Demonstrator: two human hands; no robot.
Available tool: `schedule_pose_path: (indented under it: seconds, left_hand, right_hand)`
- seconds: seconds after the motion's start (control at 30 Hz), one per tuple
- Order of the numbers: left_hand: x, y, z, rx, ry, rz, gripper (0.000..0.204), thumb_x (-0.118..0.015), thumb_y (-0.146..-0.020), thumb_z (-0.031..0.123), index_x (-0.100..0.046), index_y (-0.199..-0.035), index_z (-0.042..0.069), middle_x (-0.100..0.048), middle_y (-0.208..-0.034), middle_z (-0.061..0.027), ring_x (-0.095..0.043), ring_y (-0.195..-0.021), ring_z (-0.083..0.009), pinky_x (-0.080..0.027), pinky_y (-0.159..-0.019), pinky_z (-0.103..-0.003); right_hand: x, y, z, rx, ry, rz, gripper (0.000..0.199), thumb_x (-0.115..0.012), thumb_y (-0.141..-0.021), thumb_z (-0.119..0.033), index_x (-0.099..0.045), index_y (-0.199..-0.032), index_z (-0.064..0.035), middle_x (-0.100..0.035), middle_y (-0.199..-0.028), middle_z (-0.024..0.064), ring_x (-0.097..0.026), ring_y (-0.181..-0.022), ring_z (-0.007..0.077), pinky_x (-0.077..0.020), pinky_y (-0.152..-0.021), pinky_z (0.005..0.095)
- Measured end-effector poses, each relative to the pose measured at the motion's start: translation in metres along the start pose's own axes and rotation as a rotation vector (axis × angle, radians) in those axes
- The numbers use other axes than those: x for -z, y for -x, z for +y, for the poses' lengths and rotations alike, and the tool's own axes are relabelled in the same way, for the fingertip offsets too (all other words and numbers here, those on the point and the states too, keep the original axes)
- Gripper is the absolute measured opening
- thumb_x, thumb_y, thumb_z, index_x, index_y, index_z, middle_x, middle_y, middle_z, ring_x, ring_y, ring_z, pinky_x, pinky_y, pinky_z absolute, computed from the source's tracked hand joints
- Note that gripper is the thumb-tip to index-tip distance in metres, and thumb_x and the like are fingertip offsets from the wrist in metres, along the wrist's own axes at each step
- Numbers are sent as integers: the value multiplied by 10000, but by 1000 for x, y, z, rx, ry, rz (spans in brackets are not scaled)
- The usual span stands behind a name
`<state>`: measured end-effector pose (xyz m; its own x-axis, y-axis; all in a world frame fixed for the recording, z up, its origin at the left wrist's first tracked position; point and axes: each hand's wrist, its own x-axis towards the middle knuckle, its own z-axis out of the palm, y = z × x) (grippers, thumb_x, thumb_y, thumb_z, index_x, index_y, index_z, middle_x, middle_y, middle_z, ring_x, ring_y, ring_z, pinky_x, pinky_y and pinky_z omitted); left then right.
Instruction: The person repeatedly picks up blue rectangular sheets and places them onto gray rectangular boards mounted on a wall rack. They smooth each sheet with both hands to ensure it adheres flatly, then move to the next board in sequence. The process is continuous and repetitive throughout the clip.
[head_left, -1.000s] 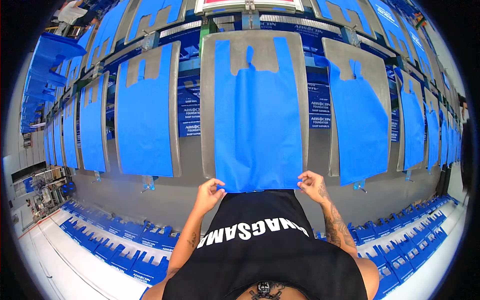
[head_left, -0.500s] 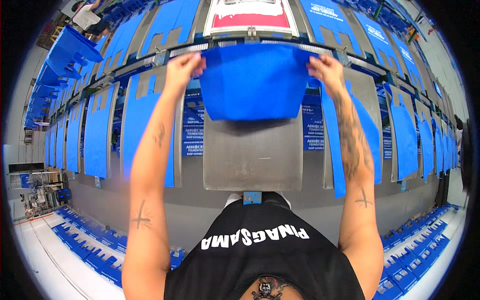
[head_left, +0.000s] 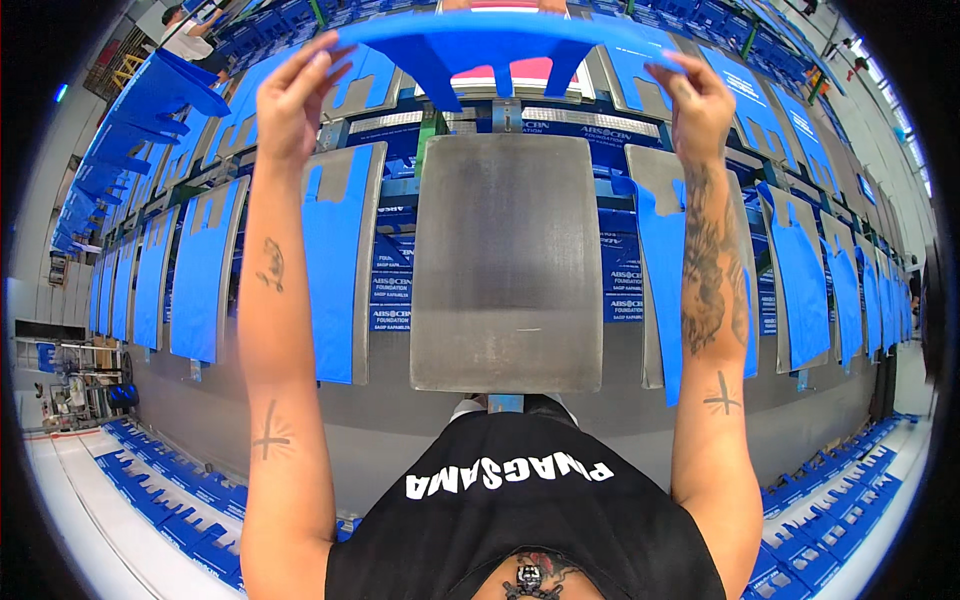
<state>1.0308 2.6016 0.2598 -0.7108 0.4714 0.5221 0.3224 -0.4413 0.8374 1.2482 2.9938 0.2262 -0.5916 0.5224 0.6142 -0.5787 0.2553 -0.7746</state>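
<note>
blue bag (head_left: 490, 45): btwn L hand (head_left: 292, 105) + R hand (head_left: 700, 105); step prob = transfer off grey board (head_left: 505, 270).
L hand: half-curled at bag edge; grip? can't tell.
R hand: ditto, opp. edge, can't tell.
grey board: bare, bodyward of hands; next prob needs even tension.

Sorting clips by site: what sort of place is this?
Likely a bag-printing workshop: rows of grey boards, most bearing flat blue bags, with white-printed bags visible between them.
</note>
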Motion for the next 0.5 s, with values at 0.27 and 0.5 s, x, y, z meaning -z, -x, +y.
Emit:
schedule_pose_path:
  seconds: [0.27, 0.5]
  left_hand:
    - [11, 185, -68, 409, -136, 195, 301, -688, -944, 181, -700, -1168, -19, -703, -1151, -139, -678, -994, -204, -579, -876, -362]
    - [-8, 335, -120, 763, -143, 230, 429, -714, -877, 1, -554, -1273, -33, -701, -882, -113, -699, -771, -176, -571, -667, -284]
  right_hand:
    - [31, 170, 24, -463, 113, -120, 333, -762, -841, -55, -692, -1157, 25, -709, -1062, 76, -663, -944, 134, -535, -853, 280]
    - [49, 331, 47, -849, 184, 19, 308, -752, -854, -46, -678, -1142, 33, -697, -978, 86, -661, -838, 146, -583, -712, 291]
